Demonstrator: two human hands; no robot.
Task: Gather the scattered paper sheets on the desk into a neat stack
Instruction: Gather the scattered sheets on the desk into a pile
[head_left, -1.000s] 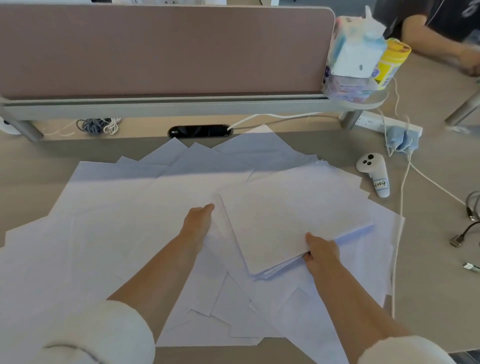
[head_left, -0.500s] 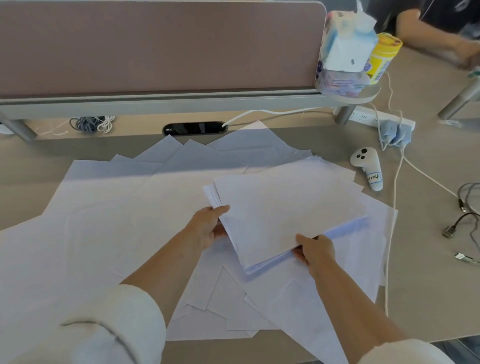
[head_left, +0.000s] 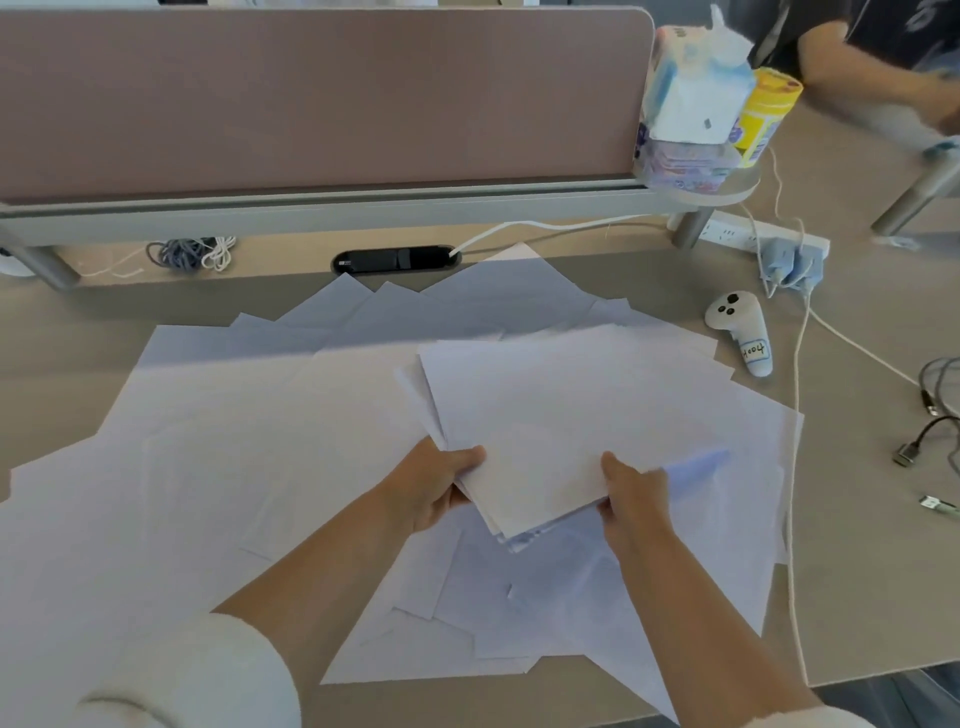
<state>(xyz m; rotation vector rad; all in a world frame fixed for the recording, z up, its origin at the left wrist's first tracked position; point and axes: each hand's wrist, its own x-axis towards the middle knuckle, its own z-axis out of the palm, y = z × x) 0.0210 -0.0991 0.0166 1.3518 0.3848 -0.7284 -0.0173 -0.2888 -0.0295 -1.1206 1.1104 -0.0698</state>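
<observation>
Your left hand (head_left: 434, 486) and right hand (head_left: 631, 491) each grip the near edge of the stack (head_left: 576, 426), thumbs on top, holding it over the loose sheets (head_left: 218, 467) spread across the desk (head_left: 857, 545). A controller (head_left: 740, 332) lies just right of the sheets.

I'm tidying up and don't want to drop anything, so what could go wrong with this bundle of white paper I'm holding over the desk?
The bundle of white paper sheets is fanned, and your left hand and right hand pinch only its near edge, so sheets could slip out. The white cable runs along the loose white sheets on the right; dragging those may snag it. One sheet corner seems to overhang the near edge of the beige desk and might slide off.
</observation>
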